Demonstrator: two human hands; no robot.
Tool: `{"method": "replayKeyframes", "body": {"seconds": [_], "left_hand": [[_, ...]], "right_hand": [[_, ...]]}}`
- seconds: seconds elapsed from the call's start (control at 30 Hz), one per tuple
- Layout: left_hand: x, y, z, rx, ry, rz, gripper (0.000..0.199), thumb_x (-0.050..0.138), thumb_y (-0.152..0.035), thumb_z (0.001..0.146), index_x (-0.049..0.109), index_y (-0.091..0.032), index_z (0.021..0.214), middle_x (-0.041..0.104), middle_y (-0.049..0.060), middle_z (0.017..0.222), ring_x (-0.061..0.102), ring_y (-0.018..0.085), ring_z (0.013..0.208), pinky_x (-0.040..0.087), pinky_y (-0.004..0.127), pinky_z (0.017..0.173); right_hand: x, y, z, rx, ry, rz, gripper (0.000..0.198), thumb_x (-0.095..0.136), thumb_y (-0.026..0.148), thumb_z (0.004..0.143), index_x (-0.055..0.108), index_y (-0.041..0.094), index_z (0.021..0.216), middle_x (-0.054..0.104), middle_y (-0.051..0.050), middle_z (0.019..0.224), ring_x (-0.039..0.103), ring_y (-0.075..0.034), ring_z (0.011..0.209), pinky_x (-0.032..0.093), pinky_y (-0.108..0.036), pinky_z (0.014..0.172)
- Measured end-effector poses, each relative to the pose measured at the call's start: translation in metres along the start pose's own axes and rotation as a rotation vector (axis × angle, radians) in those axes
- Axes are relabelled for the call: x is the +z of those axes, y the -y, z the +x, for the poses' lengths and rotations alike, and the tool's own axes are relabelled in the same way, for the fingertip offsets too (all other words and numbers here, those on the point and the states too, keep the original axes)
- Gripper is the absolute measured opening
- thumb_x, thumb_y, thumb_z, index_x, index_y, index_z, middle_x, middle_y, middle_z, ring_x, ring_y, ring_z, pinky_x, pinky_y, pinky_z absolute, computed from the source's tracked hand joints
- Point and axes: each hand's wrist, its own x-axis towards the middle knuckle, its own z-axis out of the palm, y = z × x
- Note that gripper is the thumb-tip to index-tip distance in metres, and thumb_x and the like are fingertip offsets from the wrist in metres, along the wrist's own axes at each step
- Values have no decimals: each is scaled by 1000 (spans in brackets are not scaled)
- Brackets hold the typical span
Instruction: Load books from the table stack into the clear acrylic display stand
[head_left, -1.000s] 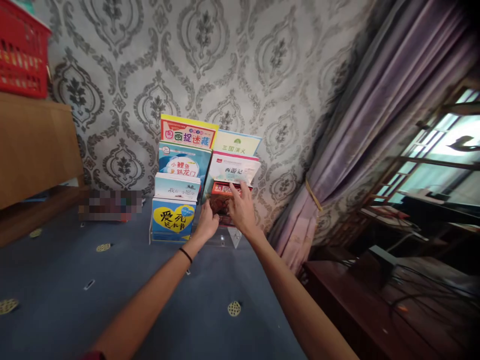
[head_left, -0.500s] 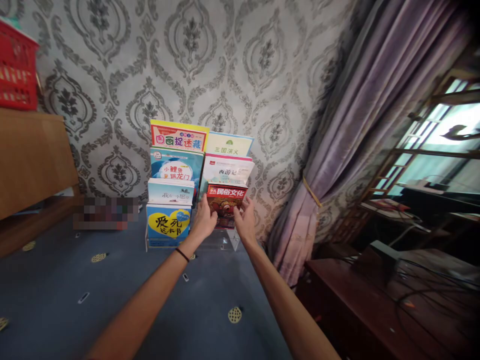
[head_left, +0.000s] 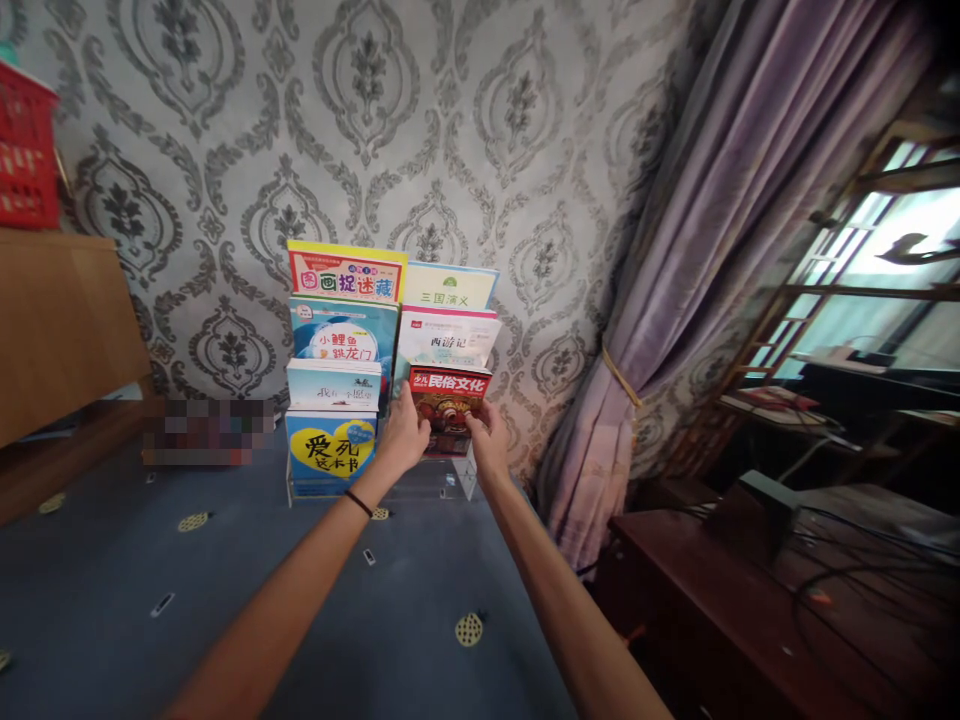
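Observation:
Between both hands is a red book (head_left: 446, 410) with a dark picture on its cover, upright in the right column of a clear tiered book rack (head_left: 420, 482). My left hand (head_left: 406, 435) grips its left edge, thumb on the cover. My right hand (head_left: 489, 438) holds the right edge the same way. Behind it stand a white book with a pink top (head_left: 450, 335) and a pale green book (head_left: 448, 290). The left column holds a yellow-topped picture book (head_left: 349, 275), a blue book (head_left: 341, 340), a pale blue book (head_left: 334, 388) and a yellow-heart book (head_left: 332, 450).
The rack stands on a blue pineapple-print cloth (head_left: 300, 610) by a patterned wall. A wooden cabinet (head_left: 67, 320) with a red basket (head_left: 26, 150) is at left. To the right are a purple curtain (head_left: 637, 300) and a dark red table (head_left: 690, 590) with cables.
The view has shifted slightly, moving the rack a little left in frame. Both hands stay on the red book's edges, and the book has hardly moved.

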Motion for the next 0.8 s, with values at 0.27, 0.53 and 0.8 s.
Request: {"method": "replayKeyframes", "body": {"seconds": [0.27, 0.53, 0.8], "left_hand": [[2, 2, 1, 12, -30, 11, 78, 51, -19, 87, 15, -4, 154, 50, 27, 138, 55, 36, 127, 45, 49, 107], [3, 4, 1, 22, -30, 65, 78, 51, -20, 88, 15, -5, 155, 51, 27, 137, 59, 36, 122, 48, 48, 103], [5, 6, -1, 45, -30, 89, 79, 50, -20, 87, 14, -2, 155, 52, 28, 134, 61, 36, 118, 48, 49, 103]], "right_hand": [[-1, 6, -2, 79, 2, 74, 42, 56, 36, 82, 63, 16, 119, 71, -13, 114, 65, -26, 105, 52, -46, 94], [-2, 1, -5, 85, -44, 30, 46, 56, 30, 78, 63, 16, 121, 69, -14, 119, 64, -27, 108, 50, -47, 98], [-4, -6, -9, 44, -34, -115, 50, 52, 32, 80, 61, 17, 127, 64, -14, 123, 60, -27, 114, 52, -46, 96]]}}
